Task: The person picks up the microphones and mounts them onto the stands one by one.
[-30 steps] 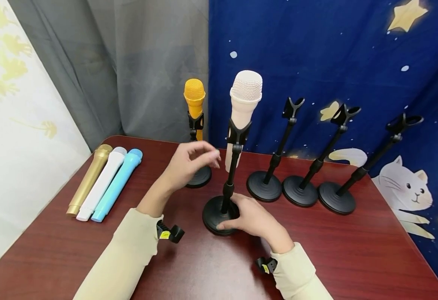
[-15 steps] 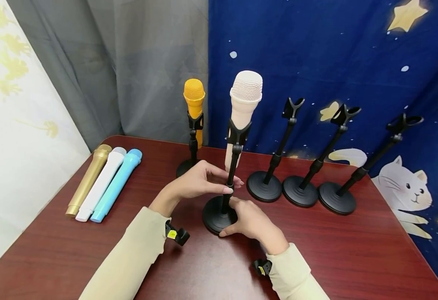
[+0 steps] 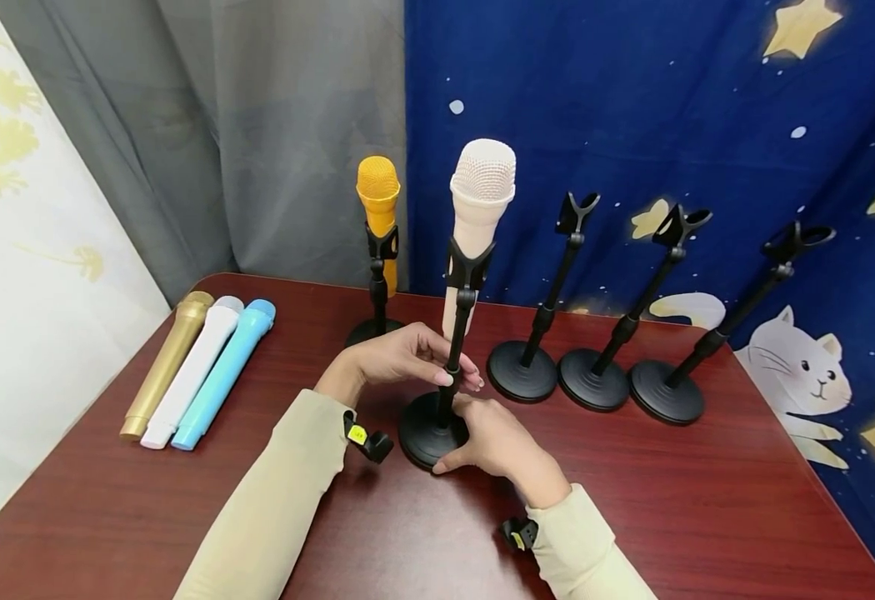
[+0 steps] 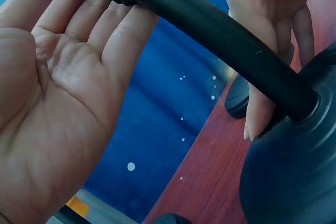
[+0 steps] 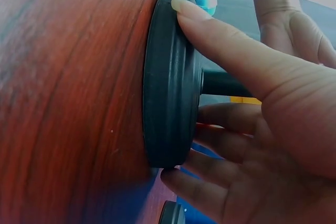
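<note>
Both hands are engaged with one black microphone stand (image 3: 457,343), standing on the near-middle part of the reddish-brown table (image 3: 377,542). The left hand (image 3: 398,355) holds the pole about its collar, thumb on the near side and fingers passing behind; the fingertips are partly hidden by the pole in the left-wrist view, so the firmness of contact cannot be judged. The right hand (image 3: 493,442) grips the round base (image 3: 424,442) from the right, thumb on the near rim, fingers at the far side. The base is cut off by the frame in the left-wrist view; full contact of its underside with the table cannot be confirmed.

The clip of this stand carries a pinkish-white microphone (image 3: 477,223), tilted, its lower end obscured behind the pole and left hand.

Farther left, a yellow microphone (image 3: 380,200) sits in a second stand (image 3: 378,287), whose base is partly covered by the left hand. Three more stands (image 3: 550,304) form a row at right. At far left, gold (image 3: 161,375), white (image 3: 192,375) and blue (image 3: 223,375) microphones lie side by side. Both sleeves (image 3: 257,508) run out of frame at the near edge.
</note>
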Demonstrator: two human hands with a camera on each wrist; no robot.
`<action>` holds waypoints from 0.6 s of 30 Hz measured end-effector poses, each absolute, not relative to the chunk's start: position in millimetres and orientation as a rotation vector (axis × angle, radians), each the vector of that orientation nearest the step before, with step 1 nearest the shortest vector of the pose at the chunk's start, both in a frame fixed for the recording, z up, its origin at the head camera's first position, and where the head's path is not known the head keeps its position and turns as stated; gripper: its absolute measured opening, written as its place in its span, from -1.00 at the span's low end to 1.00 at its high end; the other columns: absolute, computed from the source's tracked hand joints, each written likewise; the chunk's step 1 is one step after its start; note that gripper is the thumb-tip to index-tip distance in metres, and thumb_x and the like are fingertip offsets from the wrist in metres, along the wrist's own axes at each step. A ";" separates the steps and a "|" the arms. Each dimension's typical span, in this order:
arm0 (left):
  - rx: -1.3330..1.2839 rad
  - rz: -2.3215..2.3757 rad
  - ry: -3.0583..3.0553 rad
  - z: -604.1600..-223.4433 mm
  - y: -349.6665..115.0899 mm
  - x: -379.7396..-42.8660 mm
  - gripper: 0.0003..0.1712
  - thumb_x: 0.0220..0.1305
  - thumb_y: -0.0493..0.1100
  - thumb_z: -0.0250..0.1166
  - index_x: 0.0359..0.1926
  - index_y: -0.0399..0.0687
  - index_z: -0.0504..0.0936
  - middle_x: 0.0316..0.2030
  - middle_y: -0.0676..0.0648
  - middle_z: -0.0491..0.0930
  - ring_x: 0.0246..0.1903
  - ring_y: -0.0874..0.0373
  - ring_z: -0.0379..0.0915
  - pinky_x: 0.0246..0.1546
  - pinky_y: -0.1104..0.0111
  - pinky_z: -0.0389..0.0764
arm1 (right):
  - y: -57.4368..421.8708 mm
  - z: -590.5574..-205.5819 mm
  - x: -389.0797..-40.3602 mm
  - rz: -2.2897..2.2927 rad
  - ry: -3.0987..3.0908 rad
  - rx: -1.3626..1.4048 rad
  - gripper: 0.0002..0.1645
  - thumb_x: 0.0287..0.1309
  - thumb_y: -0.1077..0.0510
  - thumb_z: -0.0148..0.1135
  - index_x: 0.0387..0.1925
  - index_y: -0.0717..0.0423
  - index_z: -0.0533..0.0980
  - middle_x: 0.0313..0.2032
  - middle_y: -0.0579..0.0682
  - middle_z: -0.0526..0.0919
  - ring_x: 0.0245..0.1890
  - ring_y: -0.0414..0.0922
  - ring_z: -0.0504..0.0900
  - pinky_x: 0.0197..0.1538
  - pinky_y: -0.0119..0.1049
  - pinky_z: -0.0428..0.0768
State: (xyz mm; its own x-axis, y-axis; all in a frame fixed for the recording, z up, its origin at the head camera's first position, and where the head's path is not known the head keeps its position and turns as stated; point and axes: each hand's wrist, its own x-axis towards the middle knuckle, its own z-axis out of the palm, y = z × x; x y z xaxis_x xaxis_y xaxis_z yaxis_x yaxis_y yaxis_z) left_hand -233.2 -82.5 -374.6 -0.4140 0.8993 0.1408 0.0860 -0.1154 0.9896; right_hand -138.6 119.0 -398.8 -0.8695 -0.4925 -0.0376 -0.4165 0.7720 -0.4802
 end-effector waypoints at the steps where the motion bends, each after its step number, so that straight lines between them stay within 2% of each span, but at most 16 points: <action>1: 1.117 1.597 1.520 -375.2 -82.8 -233.2 -0.50 0.34 -0.23 0.35 0.16 -0.53 0.54 -0.02 -0.04 0.77 0.11 0.09 0.67 0.34 0.18 0.51 | 118.5 -398.9 -138.7 -0.694 2.805 -0.723 -0.20 -0.30 -0.10 0.72 0.03 0.06 0.59 -0.05 -0.04 0.74 -0.03 -0.10 0.68 0.06 -0.13 0.63; 8: 1.078 1.631 1.639 -376.5 -83.6 -229.2 -0.61 0.32 -0.32 0.33 0.06 -0.56 0.57 -0.17 0.03 0.79 -0.05 0.16 0.71 0.23 0.22 0.60 | 116.6 -398.2 -139.6 -0.703 2.802 -0.695 -0.18 -0.32 -0.08 0.73 0.04 0.09 0.59 -0.04 0.01 0.74 -0.01 -0.05 0.69 0.06 -0.08 0.63; 18: 1.046 1.690 1.796 -376.8 -84.4 -214.7 -0.68 0.31 -0.35 0.34 0.05 -0.45 0.64 -0.13 -0.11 0.78 -0.05 0.10 0.74 0.18 0.23 0.64 | 116.0 -398.8 -138.0 -0.715 2.793 -0.681 -0.17 -0.31 -0.08 0.73 0.07 0.06 0.58 -0.02 -0.02 0.73 0.00 -0.07 0.68 0.08 -0.08 0.63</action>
